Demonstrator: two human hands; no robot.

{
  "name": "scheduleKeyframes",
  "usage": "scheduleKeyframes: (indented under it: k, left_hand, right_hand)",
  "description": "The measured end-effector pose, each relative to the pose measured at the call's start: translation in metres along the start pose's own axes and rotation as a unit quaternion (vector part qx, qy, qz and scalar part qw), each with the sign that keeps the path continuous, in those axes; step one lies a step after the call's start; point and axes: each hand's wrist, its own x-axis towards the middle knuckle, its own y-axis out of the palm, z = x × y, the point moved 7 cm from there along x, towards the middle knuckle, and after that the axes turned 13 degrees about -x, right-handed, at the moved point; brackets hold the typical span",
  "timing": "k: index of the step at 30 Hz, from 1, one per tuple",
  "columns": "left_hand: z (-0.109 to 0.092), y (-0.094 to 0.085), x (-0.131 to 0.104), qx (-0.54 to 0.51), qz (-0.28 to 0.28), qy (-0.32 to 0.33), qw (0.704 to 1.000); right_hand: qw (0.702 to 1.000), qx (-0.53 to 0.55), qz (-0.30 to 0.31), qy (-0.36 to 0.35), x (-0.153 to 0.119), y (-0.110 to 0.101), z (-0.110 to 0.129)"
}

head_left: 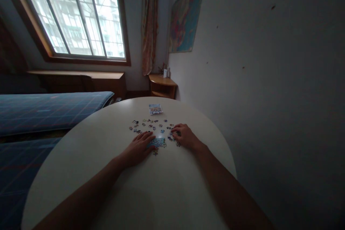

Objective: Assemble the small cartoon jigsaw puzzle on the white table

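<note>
My left hand (140, 146) lies flat with fingers apart on the table, its fingertips and thumb at the left edge of a joined blue section of a jigsaw puzzle (158, 142). To the right, my right hand (186, 137) is bent over a small cluster of loose puzzle pieces (169, 138), thumb and fingers apart; part of the cluster is hidden beneath it. More loose pieces (150, 126) are scattered beyond both hands. One yellowish piece (155, 152) sits just below the joined section. Farther back is a small picture packet (155, 109).
The round white table (167, 194) stands close to the wall (258, 115) on the right. A bed with a blue checked mattress (51, 109) is at the left. Behind are a wooden corner shelf (162, 80), a curtain (150, 25) and a low wooden desk (105, 75) under the window.
</note>
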Motion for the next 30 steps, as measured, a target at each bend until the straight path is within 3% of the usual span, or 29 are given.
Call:
scheduleKeyframes:
  k: [17, 23, 30]
  left_hand:
    - [0.004, 0.003, 0.0, -0.004, -0.002, 0.006, 1.0]
    - [0.005, 0.003, 0.001, -0.003, 0.003, 0.007, 1.0]
    - [0.003, 0.002, 0.0, -0.004, 0.003, 0.006, 1.0]
  right_hand:
    - [0.999, -0.013, 0.034, 0.034, -0.001, -0.003, -0.004]
    - [1.0, 0.004, 0.006, 0.015, -0.001, -0.002, -0.004]
    - [0.999, -0.016, 0.019, -0.033, -0.001, 0.005, 0.016]
